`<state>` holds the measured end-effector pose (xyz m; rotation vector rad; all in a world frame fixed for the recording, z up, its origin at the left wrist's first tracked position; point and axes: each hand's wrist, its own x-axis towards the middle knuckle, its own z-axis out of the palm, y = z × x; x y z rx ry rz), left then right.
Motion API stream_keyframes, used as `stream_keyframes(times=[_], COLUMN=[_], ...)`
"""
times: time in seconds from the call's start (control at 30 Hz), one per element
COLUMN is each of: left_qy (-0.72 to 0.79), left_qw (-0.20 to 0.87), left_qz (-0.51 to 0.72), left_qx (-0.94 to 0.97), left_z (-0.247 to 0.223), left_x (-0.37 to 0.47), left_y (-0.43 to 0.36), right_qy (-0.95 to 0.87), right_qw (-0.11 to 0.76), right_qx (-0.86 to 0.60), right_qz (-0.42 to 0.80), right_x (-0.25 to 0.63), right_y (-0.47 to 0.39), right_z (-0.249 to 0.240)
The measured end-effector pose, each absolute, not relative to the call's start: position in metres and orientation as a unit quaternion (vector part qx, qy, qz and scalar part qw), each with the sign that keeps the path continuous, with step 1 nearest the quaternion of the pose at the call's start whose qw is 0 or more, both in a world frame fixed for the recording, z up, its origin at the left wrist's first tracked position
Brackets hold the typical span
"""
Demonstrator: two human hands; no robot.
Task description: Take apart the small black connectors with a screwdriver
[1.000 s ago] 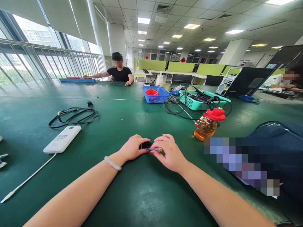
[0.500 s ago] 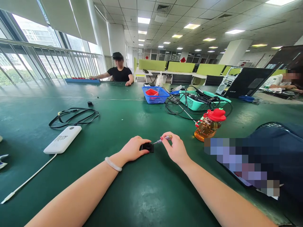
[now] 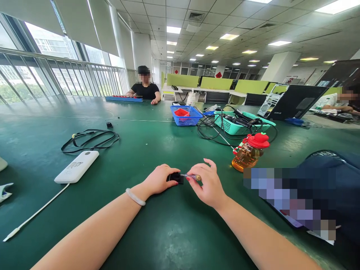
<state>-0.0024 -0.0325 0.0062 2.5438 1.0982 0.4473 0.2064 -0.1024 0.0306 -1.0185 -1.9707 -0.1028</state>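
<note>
On the green tabletop [image 3: 174, 228], my left hand [image 3: 159, 180] grips a small black block-like part [image 3: 177, 178] from its left side, thumb in front and fingers behind. What exactly the part is I cannot make out. My right hand [image 3: 209, 185] pinches a small screwdriver [image 3: 195, 176] with a clear, orange-tinged handle between thumb and fingers, its other fingers raised. The screwdriver lies nearly level, its tip pointing left at the black part's right end. Whether the tip touches it is too small to tell.
A white power bank [image 3: 77, 167] with a cable and a coiled black cord [image 3: 90, 140] lie left. Right of my hands stands a red-lidded bottle [image 3: 250, 152]. Farther back are a blue basket [image 3: 187, 119] and a teal basket [image 3: 239, 127] of cables. A person [image 3: 144, 90] sits across the table.
The screwdriver has tilted from slanting up to nearly level, and my right hand's fingers have spread upward. Across the table, the person's blue tray has slid right. The view has shifted slightly.
</note>
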Motion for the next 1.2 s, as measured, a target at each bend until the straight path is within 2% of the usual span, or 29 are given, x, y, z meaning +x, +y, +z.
stream_keyframes(times=[0.6,0.7,0.8,0.9,1.03,1.1,1.2], left_qy=[0.383,0.381,0.401,0.429,0.469,0.501,0.538], left_qw=[0.156,0.155,0.156,0.156,0.140,0.119,0.075], left_qz=[0.187,0.205,0.223,0.246,0.278,0.272,0.216], left_qx=[0.891,0.888,0.875,0.855,0.826,0.813,0.811], left_z=[0.010,0.012,0.013,0.013,0.011,0.011,0.011], left_x=[-0.002,-0.002,-0.002,-0.002,-0.002,-0.003,-0.004], left_y=[-0.037,-0.037,-0.038,-0.037,-0.036,-0.036,-0.036], right_qy=[-0.785,-0.775,-0.724,-0.624,-0.519,-0.490,-0.527], right_qw=[0.442,0.481,0.559,0.632,0.666,0.649,0.550], right_qx=[-0.434,-0.409,-0.403,-0.459,-0.532,-0.574,-0.641], right_qz=[0.011,-0.006,-0.034,-0.024,-0.066,-0.094,-0.090], right_x=[0.207,0.210,0.217,0.233,0.258,0.267,0.269], right_y=[-0.092,-0.094,-0.094,-0.087,-0.070,-0.065,-0.063], right_z=[0.022,0.025,0.028,0.027,0.026,0.029,0.037])
